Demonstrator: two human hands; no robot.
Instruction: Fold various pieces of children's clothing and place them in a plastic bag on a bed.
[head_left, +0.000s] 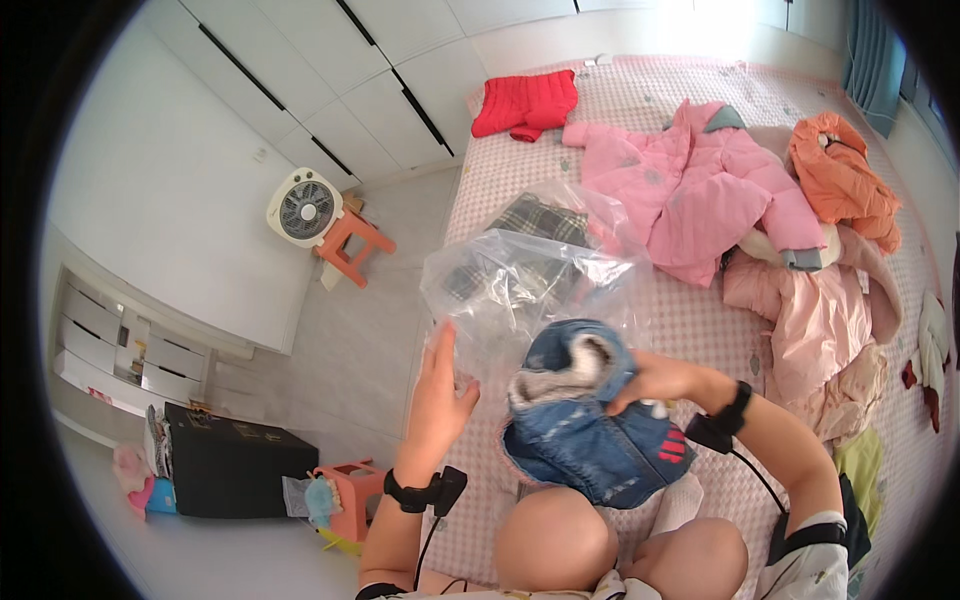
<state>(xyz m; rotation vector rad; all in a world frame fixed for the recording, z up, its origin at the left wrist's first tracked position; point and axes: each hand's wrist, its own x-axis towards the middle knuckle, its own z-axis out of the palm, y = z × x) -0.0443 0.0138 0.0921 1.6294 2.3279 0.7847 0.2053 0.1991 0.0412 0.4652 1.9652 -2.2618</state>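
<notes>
My right hand (660, 379) grips a folded blue denim garment (592, 442) with a pale fleece lining and red stripes near one corner. The bundle is above my knees, in front of a large clear plastic bag (517, 262). Through the plastic, a dark plaid garment (544, 217) shows. My left hand (442, 397) is at the bag's near left edge, fingers raised and thumb spread, with nothing seen in its grasp. Whether its fingertips touch the plastic is hard to tell.
On the checked bedspread (697, 322) lie a pink padded jacket (690, 187), a folded red garment (525, 105), an orange jacket (844, 176) and a pale pink shiny coat (817, 315). A box fan (304, 208) rests on an orange stool (352, 244) left of the bed.
</notes>
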